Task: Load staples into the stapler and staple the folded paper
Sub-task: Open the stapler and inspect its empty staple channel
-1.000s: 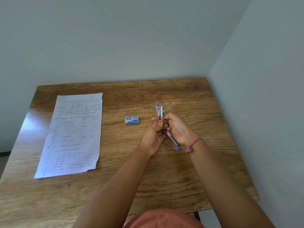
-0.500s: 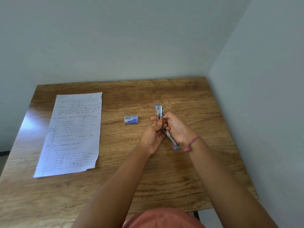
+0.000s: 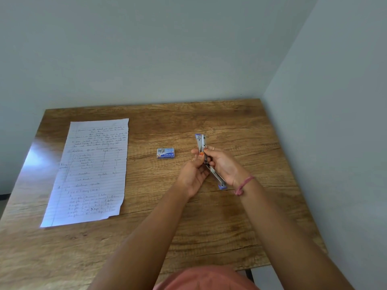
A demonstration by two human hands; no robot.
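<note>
Table: wood grain, set into a corner of two pale walls.

Far left: paper, lined and handwritten, lying flat and lengthwise on the table, its near edge ragged. No fold visible from here. Nothing touching it.

Centre: staple box, small, blue and white, flat on the table. Between the paper and the hands, apart from both.

Right of centre: both hands meet on the stapler, held above the table.

Left hand: palm turned up, fingers curled, thumb pressing against the stapler's middle from the left side. Orange nail polish on the thumb; a thin ring on one finger. Closed on the stapler.

Stapler: metal with purple ends, swung wide open. One arm points away from the person, its purple tip clear of the hands; the other arm runs down and to the right, ending in a purple cap near the right wrist. The hinge area sits hidden between the hands. Cannot tell whether staples are in the channel.

Right hand: wrapped around the stapler from the right, fingers closed on it near the middle. Ring on one finger. Pink band at the wrist.

Bottom edge: a bit of pink clothing.
</note>
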